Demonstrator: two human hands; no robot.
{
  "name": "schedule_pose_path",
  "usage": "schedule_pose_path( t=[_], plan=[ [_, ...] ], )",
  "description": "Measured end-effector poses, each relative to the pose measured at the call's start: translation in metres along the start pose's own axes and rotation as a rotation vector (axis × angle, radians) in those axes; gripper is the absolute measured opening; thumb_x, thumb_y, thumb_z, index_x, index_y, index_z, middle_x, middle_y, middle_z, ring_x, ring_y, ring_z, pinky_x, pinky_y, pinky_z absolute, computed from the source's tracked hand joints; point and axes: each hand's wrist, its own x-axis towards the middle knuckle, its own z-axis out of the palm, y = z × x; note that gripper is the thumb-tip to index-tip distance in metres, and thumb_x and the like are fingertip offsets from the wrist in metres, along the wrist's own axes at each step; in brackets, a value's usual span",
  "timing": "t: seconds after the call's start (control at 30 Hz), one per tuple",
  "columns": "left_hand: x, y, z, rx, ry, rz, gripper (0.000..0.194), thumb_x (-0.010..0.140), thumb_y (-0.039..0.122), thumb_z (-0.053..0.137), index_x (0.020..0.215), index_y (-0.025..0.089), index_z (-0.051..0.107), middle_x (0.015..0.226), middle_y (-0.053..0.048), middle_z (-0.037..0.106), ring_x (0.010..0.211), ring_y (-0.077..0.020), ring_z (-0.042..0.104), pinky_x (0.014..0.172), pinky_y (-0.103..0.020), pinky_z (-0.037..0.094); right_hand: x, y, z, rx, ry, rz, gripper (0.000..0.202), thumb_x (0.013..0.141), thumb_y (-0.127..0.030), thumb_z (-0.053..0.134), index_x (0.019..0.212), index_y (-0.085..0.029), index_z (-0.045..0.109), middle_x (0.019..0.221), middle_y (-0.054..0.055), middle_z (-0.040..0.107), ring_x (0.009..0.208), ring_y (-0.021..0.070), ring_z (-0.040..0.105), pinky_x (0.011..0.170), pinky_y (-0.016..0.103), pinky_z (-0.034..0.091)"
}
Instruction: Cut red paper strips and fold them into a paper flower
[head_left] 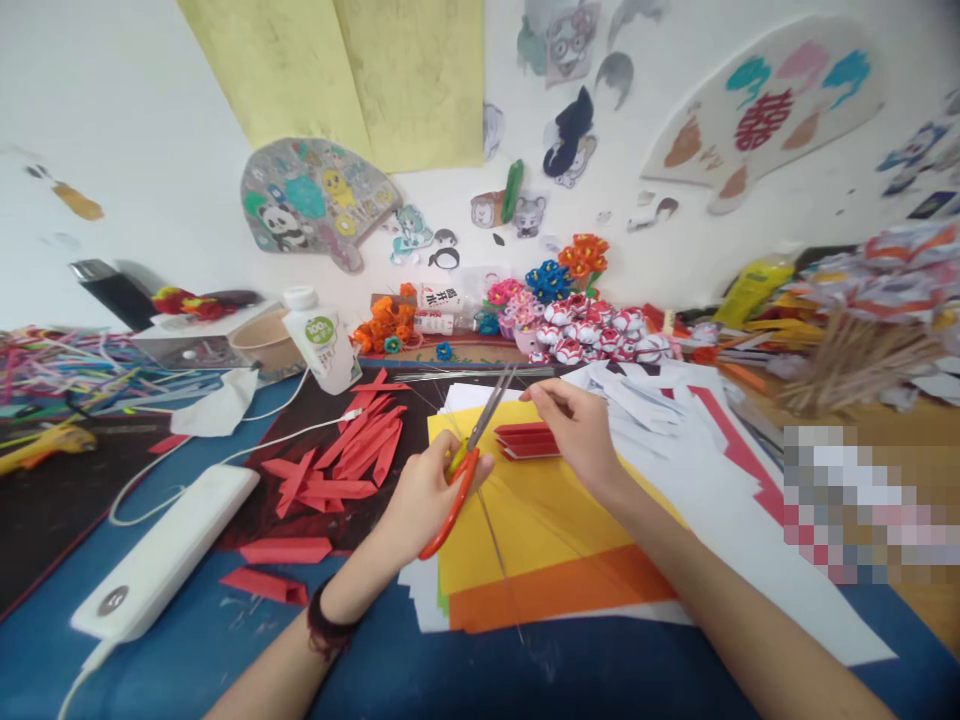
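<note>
My left hand (435, 490): curled round one pair of scissors (489, 408), blades pointing far | my right hand (581, 430): fingertips pinched, cannot tell on what | one folded red bundle (521, 441): beside it, over yellow sheet (540, 510) | left: two red pieces (285, 550) near, uncountable red heap (352, 445) farther

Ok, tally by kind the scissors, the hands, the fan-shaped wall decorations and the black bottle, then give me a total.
Scissors: 1
Hands: 2 (left hand, right hand)
Fan-shaped wall decorations: 2
Black bottle: 1
Total: 6
</note>
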Motion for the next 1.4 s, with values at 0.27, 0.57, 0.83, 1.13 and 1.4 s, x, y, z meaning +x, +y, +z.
schedule_pose_path(
  t=[0.27,0.57,0.83,1.13,1.4],
  plan=[
    [0.000,0.001,0.001,0.003,-0.034,0.018,0.044,0.084,0.056,0.062,0.069,0.021,0.040,0.052,0.005,0.049,0.047,-0.0096,0.043,0.048,-0.020,0.027,-0.005,-0.004,0.003,-0.059,-0.113,-0.006,0.030,0.094,-0.035,0.053,0.080,-0.016,0.072,0.074,0.002,0.071,0.063,0.0137,0.059,0.061,0.025,0.039],
    [-0.002,0.002,-0.006,-0.032,-0.087,-0.025,0.045,0.085,0.056,0.061,0.064,0.018,0.047,0.053,0.001,0.058,0.038,-0.0075,0.047,0.040,-0.017,0.031,-0.009,-0.009,0.001,-0.181,-0.092,0.006,0.029,0.092,-0.032,0.053,0.079,-0.017,0.074,0.070,0.001,0.071,0.061,0.0137,0.058,0.062,0.025,0.038],
    [-0.005,0.023,-0.027,-0.005,-0.317,-0.249,0.051,0.081,0.060,0.056,0.053,0.018,0.047,0.041,-0.002,0.054,0.033,-0.0132,0.053,0.031,-0.019,0.035,-0.001,-0.010,0.010,-0.519,-0.180,0.015,0.028,0.093,-0.026,0.052,0.079,-0.021,0.075,0.075,0.003,0.075,0.068,0.0157,0.062,0.064,0.025,0.034],
    [-0.021,0.019,-0.042,-0.080,-0.457,-0.336,0.045,0.067,0.058,0.071,0.059,0.017,0.052,0.044,0.001,0.053,0.033,-0.0134,0.054,0.029,-0.020,0.037,-0.017,-0.003,0.035,-0.822,-0.466,-0.100,0.033,0.099,-0.023,0.042,0.088,-0.016,0.072,0.089,0.012,0.076,0.079,0.0212,0.068,0.063,0.029,0.031],
    [-0.022,0.013,-0.036,-0.033,-0.432,-0.363,0.050,0.082,0.064,0.057,0.063,0.017,0.053,0.047,0.000,0.054,0.032,-0.0125,0.052,0.027,-0.020,0.035,-0.021,-0.003,0.033,-0.845,-0.510,-0.137,0.034,0.101,-0.021,0.038,0.089,-0.015,0.070,0.089,0.012,0.074,0.082,0.0224,0.070,0.064,0.028,0.035]
  ],
)
